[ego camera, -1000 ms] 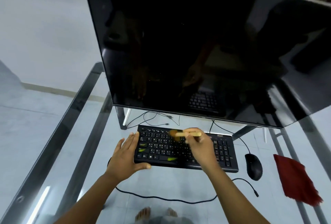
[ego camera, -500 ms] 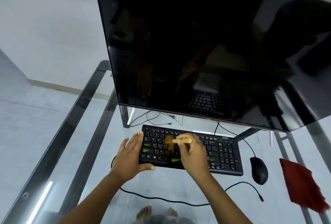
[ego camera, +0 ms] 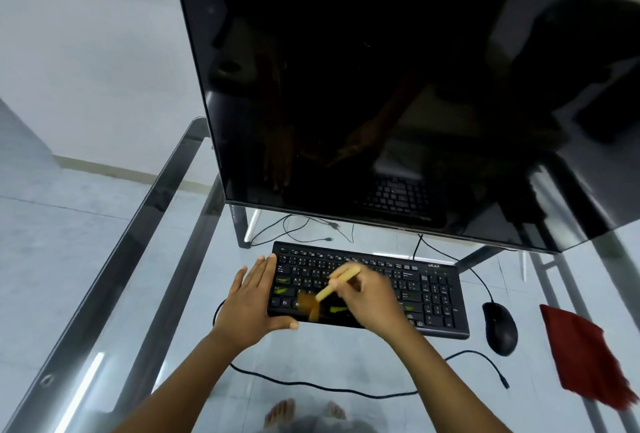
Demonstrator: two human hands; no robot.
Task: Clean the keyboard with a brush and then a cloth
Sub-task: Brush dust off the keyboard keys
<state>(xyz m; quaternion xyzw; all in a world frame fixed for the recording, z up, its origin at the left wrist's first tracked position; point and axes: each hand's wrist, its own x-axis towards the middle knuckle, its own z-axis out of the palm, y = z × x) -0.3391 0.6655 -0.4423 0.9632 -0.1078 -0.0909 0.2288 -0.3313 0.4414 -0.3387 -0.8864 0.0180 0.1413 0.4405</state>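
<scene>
Keyboard: black, full-size, flat on the glass desk, just in front of the dark monitor, cable trailing off behind. Brush: pale wooden handle, brown bristles blurred low over the near-left rows of keys, close to the front edge; contact with the keys likely but not certain through the blur. Right hand: closed around the brush handle in a pencil-like hold, resting over the middle of the keyboard. Left hand: flat and spread, empty, fingers laid along the keyboard's left end, thumb hooked against the near-left corner, apparently bracing it against sliding. Cloth: dark red, crumpled, lying on the desk well to the right, beyond the mouse, untouched. Loose black cable: snaking across the glass in front of the keyboard. Step in hand, as judged: brushing stage, left block of keys being swept; right block and number pad apparently yet to do. Next move, as judged: carry the strokes rightward across the remaining rows with the brace kept on, light pressure between the keys; then brush set down and cloth fetched from the right side for the wipe.
</scene>
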